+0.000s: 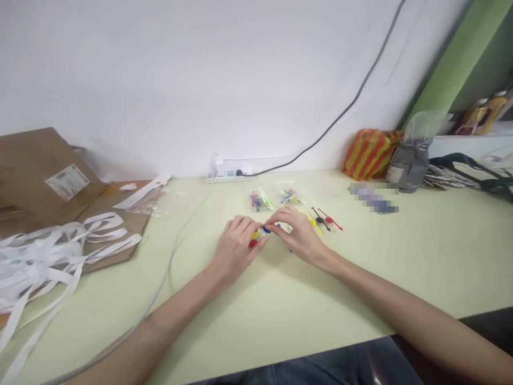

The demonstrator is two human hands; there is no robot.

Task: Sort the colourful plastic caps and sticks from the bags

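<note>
My left hand [236, 243] is closed around small plastic pieces, with a yellow round piece [255, 235] and a red round piece [253, 244] showing between the fingers. Thumb and index finger of my right hand [294, 232] pinch a small blue round piece [266, 230], close against the left fingertips. Something clear shows beside it, too small to make out. Blue tips of another piece [290, 251] stick out by my right hand, mostly hidden. Beyond that hand lie a yellow arrow piece [313, 222], a black arrow [320, 220] and a red arrow [328, 220], the last two with round centres.
Two clear bags of coloured plastic parts [260, 201] [290, 195] lie behind my hands. A power strip [228, 178] sits against the wall. Cardboard [48, 176] and white straps [36, 262] cover the left side; a pale cable [170, 259] crosses the table. A striped bag [371, 154] stands right.
</note>
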